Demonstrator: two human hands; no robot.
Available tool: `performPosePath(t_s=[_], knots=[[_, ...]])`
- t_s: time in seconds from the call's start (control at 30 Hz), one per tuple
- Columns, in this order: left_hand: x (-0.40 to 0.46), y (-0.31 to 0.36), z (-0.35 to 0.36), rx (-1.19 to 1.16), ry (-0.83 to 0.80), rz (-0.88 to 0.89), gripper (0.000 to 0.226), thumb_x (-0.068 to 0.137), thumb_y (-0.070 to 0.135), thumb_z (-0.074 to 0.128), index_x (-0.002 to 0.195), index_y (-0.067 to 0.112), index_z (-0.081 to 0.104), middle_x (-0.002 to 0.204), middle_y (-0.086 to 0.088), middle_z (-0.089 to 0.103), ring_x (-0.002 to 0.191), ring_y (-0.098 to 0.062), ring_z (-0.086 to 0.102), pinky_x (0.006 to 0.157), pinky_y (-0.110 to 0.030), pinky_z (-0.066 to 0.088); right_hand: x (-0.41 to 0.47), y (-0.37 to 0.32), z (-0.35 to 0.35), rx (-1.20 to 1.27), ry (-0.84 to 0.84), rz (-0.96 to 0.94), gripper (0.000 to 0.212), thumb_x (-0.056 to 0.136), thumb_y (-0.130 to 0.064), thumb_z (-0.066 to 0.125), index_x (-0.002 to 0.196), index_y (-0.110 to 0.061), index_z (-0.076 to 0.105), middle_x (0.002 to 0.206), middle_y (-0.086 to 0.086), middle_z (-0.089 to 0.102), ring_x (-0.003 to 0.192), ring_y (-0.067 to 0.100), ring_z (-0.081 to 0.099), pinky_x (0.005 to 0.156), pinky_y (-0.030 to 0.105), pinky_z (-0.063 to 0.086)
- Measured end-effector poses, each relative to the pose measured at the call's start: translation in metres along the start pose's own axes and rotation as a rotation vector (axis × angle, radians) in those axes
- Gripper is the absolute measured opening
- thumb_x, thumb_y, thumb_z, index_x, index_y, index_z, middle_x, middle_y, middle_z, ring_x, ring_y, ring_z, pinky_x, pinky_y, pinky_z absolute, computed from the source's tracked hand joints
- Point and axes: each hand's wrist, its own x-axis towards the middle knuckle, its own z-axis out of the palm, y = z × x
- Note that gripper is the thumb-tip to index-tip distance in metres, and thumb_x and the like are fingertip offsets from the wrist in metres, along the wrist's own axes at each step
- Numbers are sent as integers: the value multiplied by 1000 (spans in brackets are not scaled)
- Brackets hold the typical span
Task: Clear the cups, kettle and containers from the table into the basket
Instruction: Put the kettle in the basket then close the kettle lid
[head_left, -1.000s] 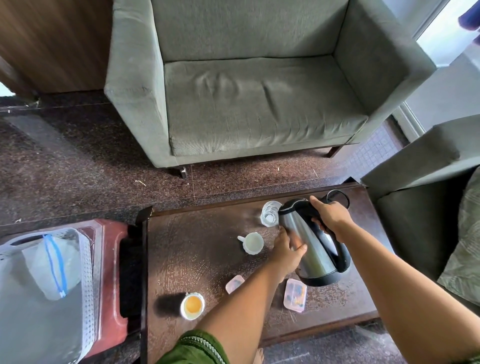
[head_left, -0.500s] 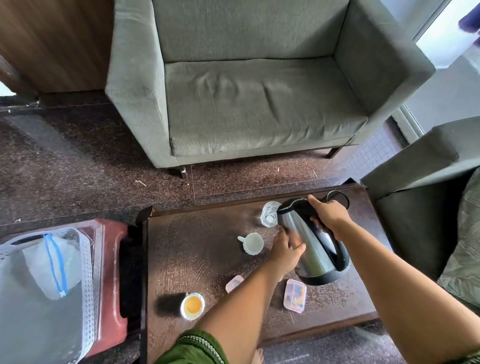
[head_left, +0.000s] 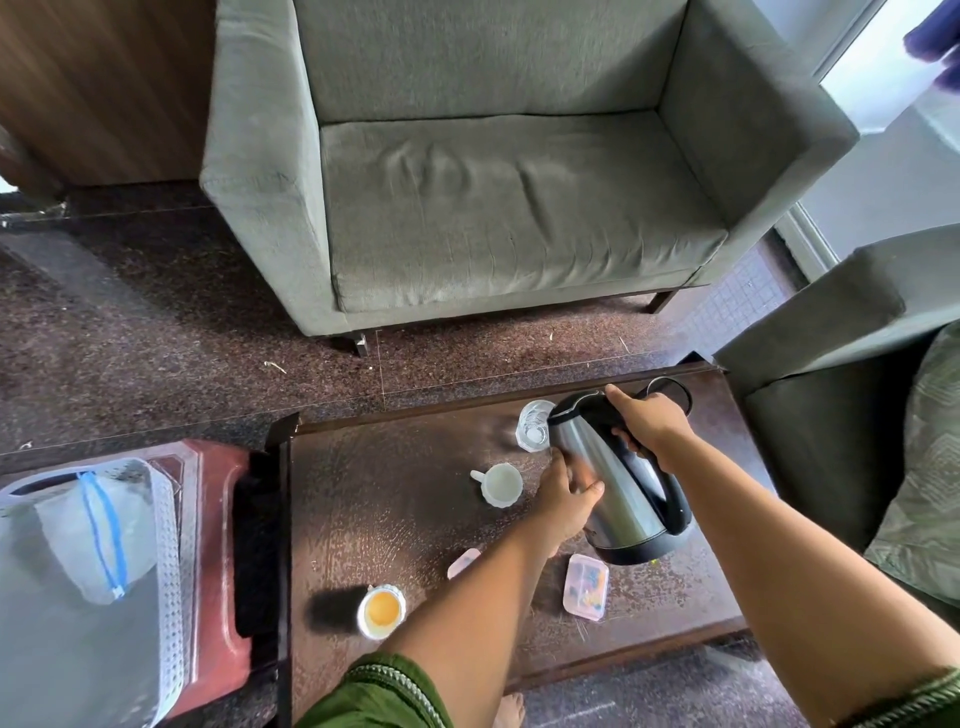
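Note:
A steel kettle (head_left: 618, 493) with a black handle and lid leans over the right half of the dark table (head_left: 395, 499). My right hand (head_left: 649, 423) is closed around its handle near the lid. My left hand (head_left: 563, 499) presses flat against the kettle's steel side. A white cup (head_left: 501, 484) stands just left of my left hand, and a clear glass (head_left: 534, 425) behind the kettle. A cup of orange liquid (head_left: 382, 610) sits near the front edge. A clear lidded container (head_left: 586, 586) and a small pink container (head_left: 463, 562) lie in front of the kettle. The white basket (head_left: 171, 551) is at far left.
The basket rests on a red stool (head_left: 218, 561) beside the table and holds a clear bag with a blue stripe (head_left: 83, 540). A grey sofa (head_left: 493, 171) stands beyond the table, and a dark armchair (head_left: 841, 415) is close on the right. The kettle's black base ring (head_left: 670, 387) lies behind my right hand.
The kettle and both hands have barely shifted, a little up and to the left. Both hands keep the same hold.

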Motion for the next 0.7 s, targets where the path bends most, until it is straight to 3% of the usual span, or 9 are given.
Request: performPosePath(t_s=[0.4,0.7], knots=[[2,1,1,-22,1,-8,80,92,32,58,153,20,8,152,-4,35,136,-21,38,107,-30,33,12,0,0,-33,-12,-10,54,87,-54,56,63,-7,61,57,8,63,46,22,52,49,29,45],[2,5,0,-9,-7,-13,78,93,32,57,153,20,7,154,-4,32,139,-22,35,110,-32,30,15,0,1,-74,-4,-22,57,86,-57,55,58,-7,61,58,10,65,49,25,55,50,31,46]])
